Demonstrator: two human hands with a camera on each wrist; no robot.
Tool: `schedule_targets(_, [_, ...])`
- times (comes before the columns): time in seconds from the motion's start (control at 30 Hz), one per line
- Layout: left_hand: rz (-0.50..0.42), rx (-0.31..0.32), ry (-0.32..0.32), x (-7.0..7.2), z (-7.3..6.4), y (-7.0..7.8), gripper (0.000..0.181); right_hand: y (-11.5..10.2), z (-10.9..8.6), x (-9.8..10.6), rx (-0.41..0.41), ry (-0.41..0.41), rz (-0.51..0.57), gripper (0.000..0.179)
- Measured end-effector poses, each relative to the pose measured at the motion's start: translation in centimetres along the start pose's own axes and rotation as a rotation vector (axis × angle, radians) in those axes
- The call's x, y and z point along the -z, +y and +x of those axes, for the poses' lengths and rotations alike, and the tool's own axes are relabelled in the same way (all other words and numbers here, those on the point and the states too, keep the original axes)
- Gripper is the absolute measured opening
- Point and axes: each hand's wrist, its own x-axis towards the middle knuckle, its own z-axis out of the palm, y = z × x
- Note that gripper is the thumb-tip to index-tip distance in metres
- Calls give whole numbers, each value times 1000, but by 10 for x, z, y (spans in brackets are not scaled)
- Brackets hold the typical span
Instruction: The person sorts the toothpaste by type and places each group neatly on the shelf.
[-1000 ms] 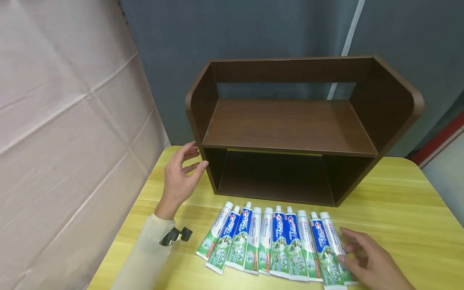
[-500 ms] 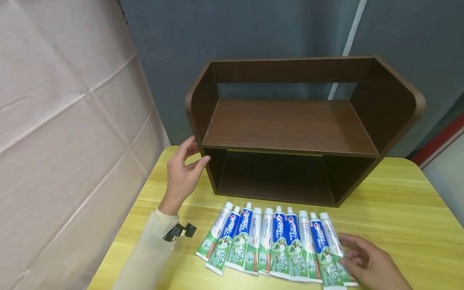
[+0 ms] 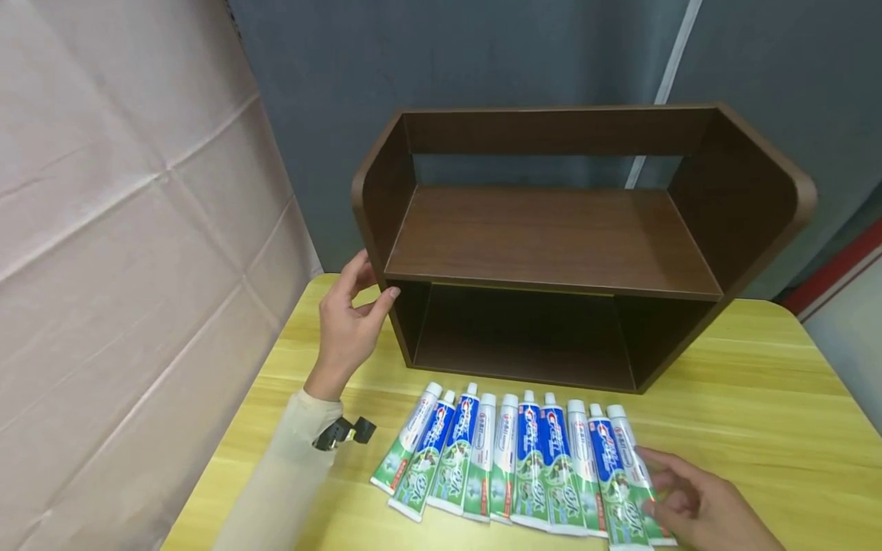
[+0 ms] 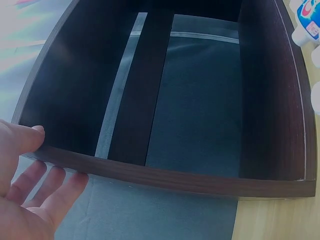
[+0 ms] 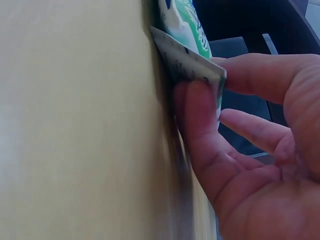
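Observation:
Spread across the table in a row, several toothpaste tubes [image 3: 530, 459] lie with their caps toward a dark brown two-tier shelf [image 3: 551, 237]. My left hand [image 3: 347, 329] holds the left side panel [image 4: 165, 175] of that shelf, thumb at its front edge and fingers around the outer side. At the right end of the row, my right hand [image 3: 710, 497] pinches the lower part of the white and green toothpaste tube [image 3: 623, 432]. In the right wrist view the crimped end [image 5: 187, 57] of a tube sits between thumb and fingers, tilted against the tabletop.
The yellow wood-grain table [image 3: 772, 383] carries the shelf and tubes. Pale fabric [image 3: 138, 268] hangs along the left, and a dark grey curtain [image 3: 482, 53] stands behind the shelf. A red strip [image 3: 847, 264] shows at the far right.
My left hand has come up to the shelf's side panel, its fingertips passing behind the edge. The right hand has shifted slightly left, its thumb and fingers closing on the end tube.

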Motion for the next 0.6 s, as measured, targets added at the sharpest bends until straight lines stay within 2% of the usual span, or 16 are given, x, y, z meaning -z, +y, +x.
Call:
schedule_targets(0.23, [3, 2, -13, -1, 0, -1, 64, 1, -2, 3, 61, -15, 9, 82])
schedule_targets(0.43, [-8, 18, -17, -1, 1, -2, 65, 0, 0, 4, 13, 5, 14, 75])
schedule_targets(0.6, [-11, 32, -21, 0, 1, -2, 65, 6, 1, 9, 32, -60, 46, 69])
